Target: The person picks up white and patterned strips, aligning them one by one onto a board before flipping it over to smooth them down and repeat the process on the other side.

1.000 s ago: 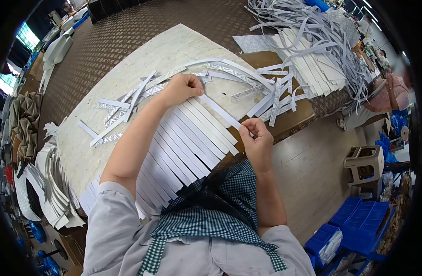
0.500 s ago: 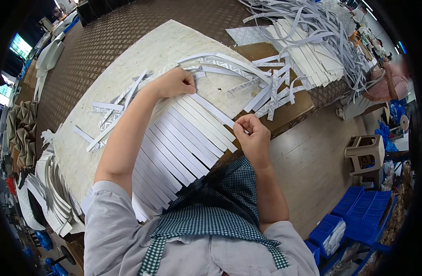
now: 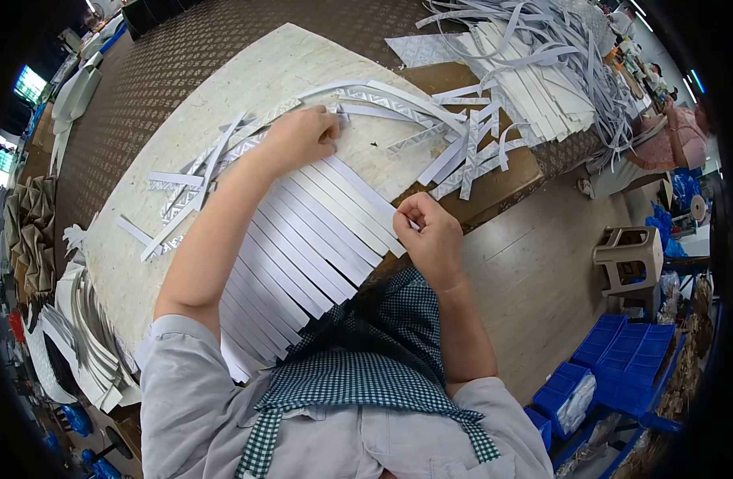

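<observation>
Several white strips (image 3: 303, 247) lie side by side in a slanted row on a pale board (image 3: 223, 96). My left hand (image 3: 303, 136) presses down on the far ends of the strips, fingers curled. My right hand (image 3: 430, 235) pinches the near end of the rightmost strip (image 3: 365, 190) at the table's front edge. That strip runs straight between my two hands.
Loose patterned and white strips (image 3: 430, 128) lie scattered beyond my hands. A large heap of strips (image 3: 542, 64) fills the back right. Stacked white pieces (image 3: 87, 335) sit at the left. Blue bins (image 3: 622, 367) and a plastic stool (image 3: 630, 259) stand on the floor at right.
Both hands have shifted slightly left with the rightmost strip, bringing it closer alongside the row. The view has tilted a little.
</observation>
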A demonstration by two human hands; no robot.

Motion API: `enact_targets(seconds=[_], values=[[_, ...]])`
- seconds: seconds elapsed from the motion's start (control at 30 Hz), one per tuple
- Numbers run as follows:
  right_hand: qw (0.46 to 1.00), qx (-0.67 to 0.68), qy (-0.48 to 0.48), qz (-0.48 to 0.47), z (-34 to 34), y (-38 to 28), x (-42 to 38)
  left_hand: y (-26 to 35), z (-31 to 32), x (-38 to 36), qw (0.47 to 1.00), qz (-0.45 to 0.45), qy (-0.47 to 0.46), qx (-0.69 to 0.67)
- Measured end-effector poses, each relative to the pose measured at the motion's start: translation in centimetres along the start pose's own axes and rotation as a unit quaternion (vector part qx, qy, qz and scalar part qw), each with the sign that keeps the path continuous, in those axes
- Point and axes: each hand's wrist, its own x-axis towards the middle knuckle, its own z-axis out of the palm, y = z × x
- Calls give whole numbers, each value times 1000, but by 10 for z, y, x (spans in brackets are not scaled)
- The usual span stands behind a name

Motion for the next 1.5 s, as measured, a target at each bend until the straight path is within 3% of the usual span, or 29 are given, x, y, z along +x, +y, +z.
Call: enact_targets(seconds=[0.03, 0.17, 0.27, 0.43, 0.67, 0.8, 0.9, 1.07, 1.27, 1.4, 1.43, 1.5], values=[[1000, -5, 2, -8, 0, 0, 0, 2, 6, -5, 998, 35, 43, 22], [999, -30, 24, -28, 3, 1, 1, 4, 21, -25, 983, 147, 71, 79], [998, -46, 30, -43, 4, 3, 1, 1, 24, -37, 976, 172, 109, 80], [997, -59, 6, -52, 3, 4, 1, 7, 18, -45, 968, 201, 90, 118], [995, -15, 65, -80, 2, 10, -1, 29, 13, -36, 963, 190, 34, 189], [993, 65, 85, -48, -1, 9, -1, 55, 42, -5, 990, 60, 124, 6], [992, 86, 78, -40, -6, 11, -3, 63, 55, 18, 992, 13, 126, -7], [980, 183, 76, -16, -11, 16, -6, 56, 38, 19, 991, 14, 124, -55], [978, 135, 125, -93, -15, 14, 13, 55, -18, -10, 965, -71, 54, -248], [948, -107, 131, -269, -23, -5, 41, 59, -25, -16, 949, -35, 71, -304], [958, -72, 109, -256, -16, 0, 48, 59, -22, -15, 942, -28, 68, -329], [950, -162, 96, -248, -15, 18, 64, 58, -17, -12, 924, -11, 63, -376]])
